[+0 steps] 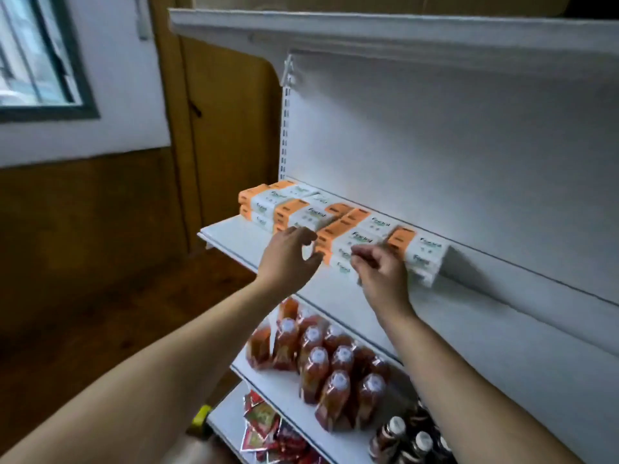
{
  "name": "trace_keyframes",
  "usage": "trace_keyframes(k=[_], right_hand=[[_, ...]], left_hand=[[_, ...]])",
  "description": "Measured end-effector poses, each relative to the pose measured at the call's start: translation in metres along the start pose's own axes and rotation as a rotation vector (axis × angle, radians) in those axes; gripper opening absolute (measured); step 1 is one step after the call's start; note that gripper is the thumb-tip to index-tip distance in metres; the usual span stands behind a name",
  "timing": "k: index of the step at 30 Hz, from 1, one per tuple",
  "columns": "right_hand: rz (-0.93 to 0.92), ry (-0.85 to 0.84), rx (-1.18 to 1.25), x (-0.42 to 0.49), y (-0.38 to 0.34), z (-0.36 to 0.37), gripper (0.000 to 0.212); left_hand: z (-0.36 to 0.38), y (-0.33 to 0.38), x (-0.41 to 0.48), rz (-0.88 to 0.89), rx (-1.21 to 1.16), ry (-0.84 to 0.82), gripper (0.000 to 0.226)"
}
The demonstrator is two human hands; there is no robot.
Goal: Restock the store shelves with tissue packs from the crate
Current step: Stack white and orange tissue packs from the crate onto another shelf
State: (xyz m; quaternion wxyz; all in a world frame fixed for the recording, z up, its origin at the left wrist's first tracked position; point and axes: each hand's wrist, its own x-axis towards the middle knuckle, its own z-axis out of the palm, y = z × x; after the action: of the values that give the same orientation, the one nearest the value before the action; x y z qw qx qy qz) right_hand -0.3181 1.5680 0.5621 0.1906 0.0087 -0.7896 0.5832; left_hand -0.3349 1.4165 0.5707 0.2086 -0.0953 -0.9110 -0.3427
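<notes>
The left hand (288, 256) hovers at the front of the middle shelf (234, 237). Its fingers are curved, its thumb is spread away from them, and nothing lies in the gap. Its fingertips are just beside the orange end of a stack of tissue packs (348, 244). The right hand (382, 269) is at the front face of the same stack with its fingers curled inward against the white wrapping. The view is blurred there, so I cannot tell whether they pinch a pack or only touch it. Both bare forearms reach up from the bottom of the view.

The stack between the hands is a few packs high, each white with orange ends. To its left two more stacks (268, 207) stand toward the shelf's left end, and to its right another stack (420, 256) stands close to the white back panel (435, 145). All of the packs lie flat. The right part of the shelf is bare white.

Above it is an upper shelf (368, 31). On the shelf below stand orange-red bottles (330, 370) with pale caps, grouped close together. Lower still are dark bottles (407, 437) with white caps and a heap of red packets (264, 426). At the left are a window (40, 61) and brown wooden panelling (83, 246).
</notes>
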Motion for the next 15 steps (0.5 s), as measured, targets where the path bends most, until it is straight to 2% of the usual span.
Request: trace_keyframes(k=[5, 11, 15], right_hand=[[0.055, -0.394, 0.057, -0.087, -0.013, 0.088, 0.014], [0.012, -0.854, -0.029, -0.190, -0.035, 0.202, 0.016], [-0.017, -1.125, -0.079, -0.259, -0.049, 0.286, 0.015]], left_hand=[[-0.071, -0.062, -0.119, -0.329, 0.057, 0.148, 0.028], [-0.156, -0.147, -0.261, -0.897, -0.126, 0.466, 0.014], [-0.209, -0.199, -0.358, -1.129, -0.104, 0.617, 0.013]])
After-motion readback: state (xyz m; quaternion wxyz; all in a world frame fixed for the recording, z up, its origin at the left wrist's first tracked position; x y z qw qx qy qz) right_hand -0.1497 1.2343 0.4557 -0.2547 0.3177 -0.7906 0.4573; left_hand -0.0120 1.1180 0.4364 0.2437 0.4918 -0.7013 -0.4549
